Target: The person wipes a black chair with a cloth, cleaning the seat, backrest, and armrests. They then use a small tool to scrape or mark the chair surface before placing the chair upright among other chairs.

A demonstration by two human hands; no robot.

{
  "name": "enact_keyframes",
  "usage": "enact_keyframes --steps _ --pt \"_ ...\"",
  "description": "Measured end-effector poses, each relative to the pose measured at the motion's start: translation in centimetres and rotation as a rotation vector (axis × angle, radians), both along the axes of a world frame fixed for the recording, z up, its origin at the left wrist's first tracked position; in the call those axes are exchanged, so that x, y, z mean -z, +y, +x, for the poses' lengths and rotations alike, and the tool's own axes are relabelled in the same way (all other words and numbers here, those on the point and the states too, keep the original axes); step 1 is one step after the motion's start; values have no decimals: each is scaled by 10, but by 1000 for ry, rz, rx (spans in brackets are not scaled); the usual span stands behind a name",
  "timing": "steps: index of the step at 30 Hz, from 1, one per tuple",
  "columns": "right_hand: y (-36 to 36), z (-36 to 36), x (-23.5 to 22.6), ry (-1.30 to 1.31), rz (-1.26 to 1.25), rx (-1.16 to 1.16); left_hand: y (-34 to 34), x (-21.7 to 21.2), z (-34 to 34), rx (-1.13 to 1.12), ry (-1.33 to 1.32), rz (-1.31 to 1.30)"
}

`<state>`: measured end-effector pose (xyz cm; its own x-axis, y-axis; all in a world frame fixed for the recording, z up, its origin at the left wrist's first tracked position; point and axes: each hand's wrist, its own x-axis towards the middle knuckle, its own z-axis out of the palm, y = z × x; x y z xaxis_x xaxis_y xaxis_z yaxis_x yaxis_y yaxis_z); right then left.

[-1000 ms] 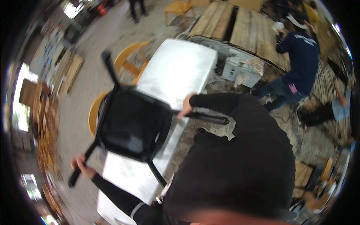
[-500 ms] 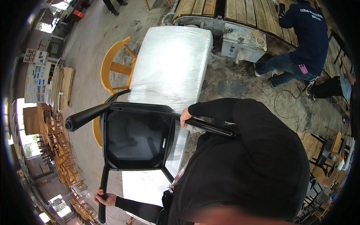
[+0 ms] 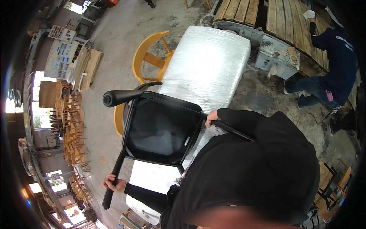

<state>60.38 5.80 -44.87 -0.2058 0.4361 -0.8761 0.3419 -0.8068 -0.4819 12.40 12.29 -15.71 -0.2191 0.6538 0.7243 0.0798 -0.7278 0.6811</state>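
A black chair (image 3: 164,128) is tipped over in front of me, its seat underside facing up and its legs sticking out. My left hand (image 3: 115,184) is closed around one leg at the lower left. Another leg, on the right near my body, is gripped by my right hand (image 3: 212,116) where it meets the seat frame; part of that leg is hidden by my sleeve. A thick leg end points out at the upper left. Beneath the chair is a long padded table (image 3: 209,57) covered in clear plastic wrap; the chair hides its middle.
A yellow wooden chair (image 3: 152,61) stands left of the wrapped table. Rows of wooden chairs (image 3: 73,133) line the far left. Beyond the table are a grey metal box (image 3: 272,55) and a slatted wooden platform (image 3: 282,19), where a person in dark blue (image 3: 335,57) leans over.
The view has swung, so the surroundings sit further right. The black chair is turned slightly, still in both hands. The co-worker's arm now reaches over the slats with something white.
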Motion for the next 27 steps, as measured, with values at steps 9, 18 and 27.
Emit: enact_keyframes --steps 9,18,27 --pt "-2 96 -26 46 -39 -46 -19 -43 102 11 -41 60" --pt "24 310 -37 0 180 -106 1 -90 346 19 92 108" --pt "51 502 -32 -75 111 -32 78 -52 515 129 72 23"
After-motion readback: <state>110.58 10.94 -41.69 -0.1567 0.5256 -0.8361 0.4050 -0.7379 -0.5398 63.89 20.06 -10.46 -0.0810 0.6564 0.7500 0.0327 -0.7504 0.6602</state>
